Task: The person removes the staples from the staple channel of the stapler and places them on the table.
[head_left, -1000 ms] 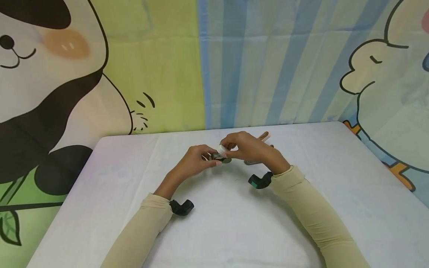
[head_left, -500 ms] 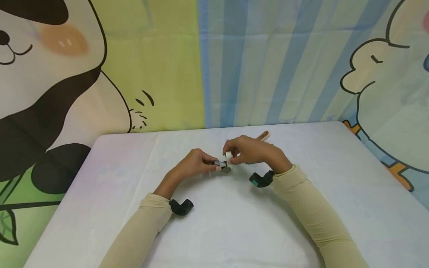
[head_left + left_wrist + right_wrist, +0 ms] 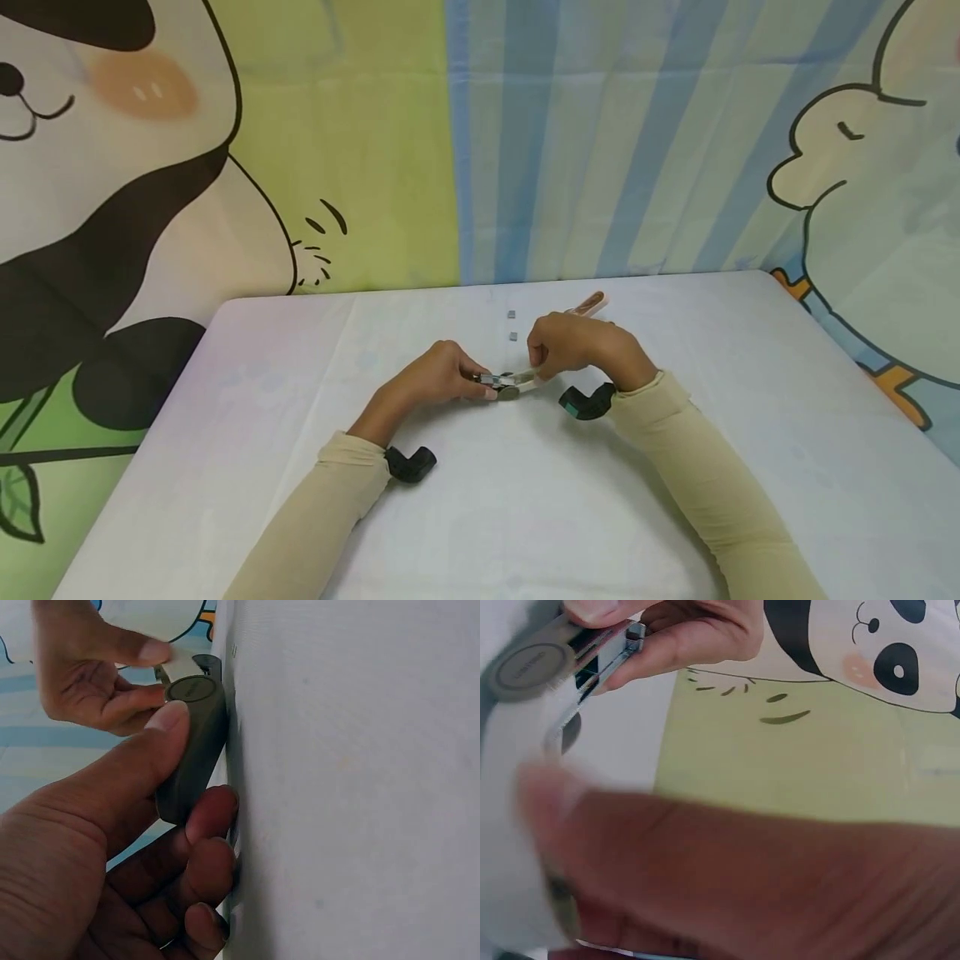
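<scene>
A stapler (image 3: 508, 392), with a grey-green body and a round disc at its hinge, is spread open between my hands. My left hand (image 3: 438, 372) holds the end with the bare metal channel, its thumb (image 3: 165, 727) along the body in the left wrist view. My right hand (image 3: 577, 343) pinches the pale arm (image 3: 517, 780) that extends from the hinge; it fills the left edge of the right wrist view. Fingers partly cover both ends of the stapler. Behind it on the table lie two small silver pieces (image 3: 512, 337) that look like staple strips.
A slim brown-and-pale item (image 3: 589, 305) lies behind my right hand, partly hidden. The white-covered table (image 3: 480, 500) meets a cartoon-printed backdrop (image 3: 390, 167) at its far edge.
My right hand has moved right and nearer, swinging the stapler's pale arm from upright to stretched out rightward. The two silver pieces have come into view. My left hand has lowered slightly, keeping its grip.
</scene>
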The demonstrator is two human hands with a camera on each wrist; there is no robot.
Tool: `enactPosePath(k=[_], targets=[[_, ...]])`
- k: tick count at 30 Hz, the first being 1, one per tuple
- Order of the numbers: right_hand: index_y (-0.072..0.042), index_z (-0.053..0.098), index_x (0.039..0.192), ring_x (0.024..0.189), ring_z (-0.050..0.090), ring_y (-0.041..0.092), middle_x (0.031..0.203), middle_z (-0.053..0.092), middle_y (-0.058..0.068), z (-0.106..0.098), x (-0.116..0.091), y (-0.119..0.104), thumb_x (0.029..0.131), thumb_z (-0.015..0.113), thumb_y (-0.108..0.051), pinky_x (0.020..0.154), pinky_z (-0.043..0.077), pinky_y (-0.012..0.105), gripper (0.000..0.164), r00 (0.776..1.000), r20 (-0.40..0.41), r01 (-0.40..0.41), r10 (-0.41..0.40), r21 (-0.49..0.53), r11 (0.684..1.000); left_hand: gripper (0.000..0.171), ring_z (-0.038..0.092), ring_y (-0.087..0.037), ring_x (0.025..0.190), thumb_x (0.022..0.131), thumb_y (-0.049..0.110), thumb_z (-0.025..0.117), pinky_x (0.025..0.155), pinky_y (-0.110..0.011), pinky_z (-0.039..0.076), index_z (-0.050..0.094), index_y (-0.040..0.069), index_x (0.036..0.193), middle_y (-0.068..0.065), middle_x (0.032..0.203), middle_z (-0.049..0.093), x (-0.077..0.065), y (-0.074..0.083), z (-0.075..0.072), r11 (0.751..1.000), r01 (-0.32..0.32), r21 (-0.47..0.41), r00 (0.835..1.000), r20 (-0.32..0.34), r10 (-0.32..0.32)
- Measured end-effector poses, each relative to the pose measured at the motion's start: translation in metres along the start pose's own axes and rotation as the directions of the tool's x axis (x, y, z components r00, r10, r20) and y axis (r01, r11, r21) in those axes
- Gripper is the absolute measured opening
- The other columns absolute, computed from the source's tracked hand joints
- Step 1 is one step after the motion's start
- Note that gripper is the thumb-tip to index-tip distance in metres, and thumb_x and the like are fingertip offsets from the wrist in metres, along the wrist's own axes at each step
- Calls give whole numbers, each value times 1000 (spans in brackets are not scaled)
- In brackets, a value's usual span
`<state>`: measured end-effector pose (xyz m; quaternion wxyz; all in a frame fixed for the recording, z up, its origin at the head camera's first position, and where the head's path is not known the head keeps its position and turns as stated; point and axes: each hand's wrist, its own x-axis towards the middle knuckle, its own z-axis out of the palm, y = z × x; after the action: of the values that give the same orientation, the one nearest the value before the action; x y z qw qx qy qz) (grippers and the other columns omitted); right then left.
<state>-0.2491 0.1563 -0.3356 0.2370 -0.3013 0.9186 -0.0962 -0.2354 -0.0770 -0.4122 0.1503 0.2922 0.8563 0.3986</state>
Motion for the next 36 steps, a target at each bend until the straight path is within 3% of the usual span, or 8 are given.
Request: enactPosePath(k=[3, 6, 9, 15, 21, 29, 36], targets=[[-13, 75, 92, 74, 58, 11, 82, 65, -6, 2, -1, -7, 87, 75, -20, 71, 49, 32, 8, 993, -100, 53, -59, -60, 997, 20, 51, -7, 55, 77, 22, 84, 49, -24, 38, 80, 13, 95, 10, 70, 69, 1, -1, 2, 1000, -14, -5, 1000, -6, 14], [-9, 75, 102, 76, 58, 9, 87, 65, -5, 7, 0, -14, 90, 72, -15, 73, 49, 30, 14, 961, -211, 171, -181, -62, 983, 15, 52, -7, 55, 77, 22, 84, 49, -24, 39, 80, 15, 90, 9, 67, 68, 1, -1, 4, 999, -40, -3, 999, -5, 40], [-9, 74, 99, 73, 57, 8, 85, 65, -6, 14, 4, -21, 92, 69, -12, 68, 49, 28, 10, 950, -201, 238, -237, -22, 971, 11, 51, -8, 54, 78, 23, 84, 48, -24, 38, 80, 17, 86, 9, 64, 67, 1, -2, 6, 999, -49, 0, 999, -4, 49], [-12, 75, 89, 66, 57, 6, 77, 64, -9, 25, 14, -25, 93, 67, -12, 62, 47, 25, 9, 983, -80, 165, -165, -11, 986, 9, 50, -7, 53, 77, 24, 84, 48, -24, 38, 80, 21, 84, 9, 64, 67, 1, -3, 7, 1000, -14, -21, 1000, -5, 14], [-10, 76, 89, 64, 55, 7, 76, 65, -6, 28, 22, -24, 94, 66, -13, 61, 45, 25, 11, 975, -79, 210, -208, 22, 977, 9, 50, -9, 50, 78, 24, 84, 47, -24, 39, 81, 22, 86, 5, 62, 67, 0, -2, 5, 999, -8, -31, 1000, -9, 8], [-11, 75, 86, 65, 55, 9, 76, 67, -4, 29, 25, -23, 93, 68, -17, 62, 45, 26, 11, 985, -75, 163, -154, 146, 976, 8, 50, -8, 49, 79, 23, 83, 48, -24, 38, 81, 19, 86, 2, 60, 66, -2, -2, 3, 999, -18, -35, 1000, -8, 17], [-14, 71, 82, 66, 55, 10, 78, 64, -6, 30, 24, -28, 92, 70, -20, 61, 45, 27, 11, 987, -108, 127, -115, 112, 986, 4, 44, -6, 50, 78, 23, 83, 48, -23, 33, 80, 21, 79, 0, 55, 61, -3, -3, 3, 999, -27, -25, 999, -17, 27]])
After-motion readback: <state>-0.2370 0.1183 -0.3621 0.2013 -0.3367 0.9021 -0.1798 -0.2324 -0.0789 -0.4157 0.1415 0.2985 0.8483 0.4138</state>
